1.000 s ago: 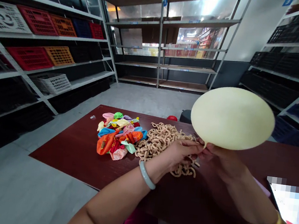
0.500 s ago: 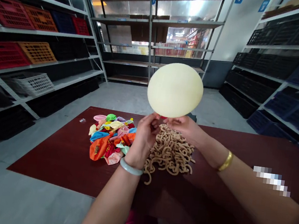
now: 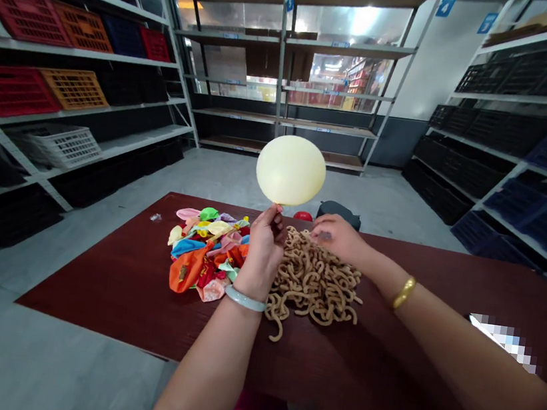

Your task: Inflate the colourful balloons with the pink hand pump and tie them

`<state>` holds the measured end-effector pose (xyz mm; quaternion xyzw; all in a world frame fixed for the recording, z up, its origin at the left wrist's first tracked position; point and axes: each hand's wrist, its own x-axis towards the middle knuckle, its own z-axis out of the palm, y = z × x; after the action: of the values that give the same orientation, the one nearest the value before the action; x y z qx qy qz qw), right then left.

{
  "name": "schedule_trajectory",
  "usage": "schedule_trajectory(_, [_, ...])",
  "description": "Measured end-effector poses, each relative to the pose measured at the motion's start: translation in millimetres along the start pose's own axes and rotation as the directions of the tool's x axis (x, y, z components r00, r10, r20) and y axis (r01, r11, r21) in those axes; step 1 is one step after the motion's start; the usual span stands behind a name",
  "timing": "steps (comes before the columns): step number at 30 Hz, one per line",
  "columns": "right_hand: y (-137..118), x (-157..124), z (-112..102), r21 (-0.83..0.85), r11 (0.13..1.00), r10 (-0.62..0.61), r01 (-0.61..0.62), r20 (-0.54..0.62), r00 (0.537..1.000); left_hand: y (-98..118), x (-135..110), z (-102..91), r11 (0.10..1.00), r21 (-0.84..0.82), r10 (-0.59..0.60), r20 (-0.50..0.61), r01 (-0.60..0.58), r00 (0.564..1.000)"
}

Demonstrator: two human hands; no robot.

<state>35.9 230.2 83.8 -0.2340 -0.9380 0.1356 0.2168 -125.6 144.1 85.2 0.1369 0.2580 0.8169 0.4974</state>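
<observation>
A pale yellow inflated balloon (image 3: pixel 291 170) stands upright above my left hand (image 3: pixel 267 241), whose fingers pinch its neck. My right hand (image 3: pixel 338 238) is apart from the balloon, to its lower right, with curled fingers. Something small and greyish shows at those fingers, too unclear to name. Directly below my hands lies a heap of brown, curled, rope-like pieces (image 3: pixel 316 284). Left of my left wrist is a pile of limp, uninflated balloons (image 3: pixel 204 250) in many colours.
The dark red table (image 3: pixel 107 277) carries both piles. A pixelated pale object (image 3: pixel 505 342) lies by my right forearm. Beyond the far edge are a red round thing (image 3: pixel 303 215) and a dark stool-like object (image 3: pixel 339 212). Crate-filled shelves (image 3: pixel 136 60) stand at the sides.
My right hand has let go of the balloon's neck and moved off to the right. The balloon looks smaller and sits further left, held by my left hand alone.
</observation>
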Motion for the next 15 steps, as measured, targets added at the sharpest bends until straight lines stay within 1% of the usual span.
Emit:
schedule_trajectory(1, [-1.1, -0.7, -6.4, 0.079, 0.996, 0.038, -0.036, -0.03, 0.999, -0.3, 0.1, -0.2, 1.0, -0.003, 0.005, 0.002, -0.005, 1.0])
schedule_trajectory(2, [-3.3, -1.8, -13.7, 0.207, 0.975, 0.092, -0.078, -0.059, 0.994, -0.8, -0.1, -0.2, 1.0, -0.004, 0.008, 0.01, -0.008, 1.0])
schedule_trajectory(3, [-6.8, -3.2, -21.4, 0.384, 0.916, 0.161, -0.12, -0.075, 0.984, -1.3, -0.5, 0.0, 1.0, -0.004, 0.009, 0.02, -0.009, 1.0])
schedule_trajectory(4, [-11.1, -4.7, -29.1, 0.571, 0.808, 0.231, -0.146, -0.079, 0.97, -1.8, -1.0, 0.2, 1.0, -0.002, 0.01, 0.028, -0.01, 1.0])
schedule_trajectory(5, [-16.0, -6.0, -36.5, 0.715, 0.683, 0.282, -0.148, -0.071, 0.957, -2.4, -1.5, 0.5, 1.0, -0.001, 0.009, 0.033, -0.009, 0.999])
schedule_trajectory(6, [-21.1, -7.0, -43.1, 0.807, 0.574, 0.318, -0.14, -0.062, 0.946, -3.0, -2.0, 0.8, 1.0, -0.001, 0.003, 0.038, -0.003, 0.999])
schedule_trajectory(7, [-25.9, -7.7, -48.7, 0.854, 0.504, 0.337, -0.13, -0.056, 0.94, -3.7, -2.4, 1.0, 1.0, -0.004, -0.008, 0.043, 0.008, 0.999])
schedule_trajectory(8, [-30.2, -8.2, -53.2, 0.878, 0.461, 0.346, -0.127, -0.046, 0.937, -4.5, -2.9, 1.1, 1.0, -0.008, -0.023, 0.047, 0.023, 0.999])
schedule_trajectory(11, [-38.6, -9.3, -59.7, 0.909, 0.391, 0.366, -0.145, -0.009, 0.931, -9.0, -5.6, 1.1, 0.997, -0.019, -0.08, 0.039, 0.081, 0.996])
schedule_trajectory(12, [-40.2, -9.6, -59.9, 0.911, 0.383, 0.369, -0.153, 0.001, 0.93, -11.7, -7.4, 1.2, 0.995, -0.012, -0.097, 0.029, 0.097, 0.995])
schedule_trajectory(13, [-41.3, -9.9, -59.5, 0.904, 0.396, 0.367, -0.159, 0.003, 0.93, -15.2, -9.8, 1.6, 0.993, 0.002, -0.117, 0.019, 0.117, 0.993])
schedule_trajectory(15, [-42.9, -9.6, -57.4, 0.871, 0.463, 0.361, -0.165, -0.015, 0.933, -24.2, -15.9, 3.0, 0.984, 0.046, -0.175, 0.012, 0.175, 0.984])
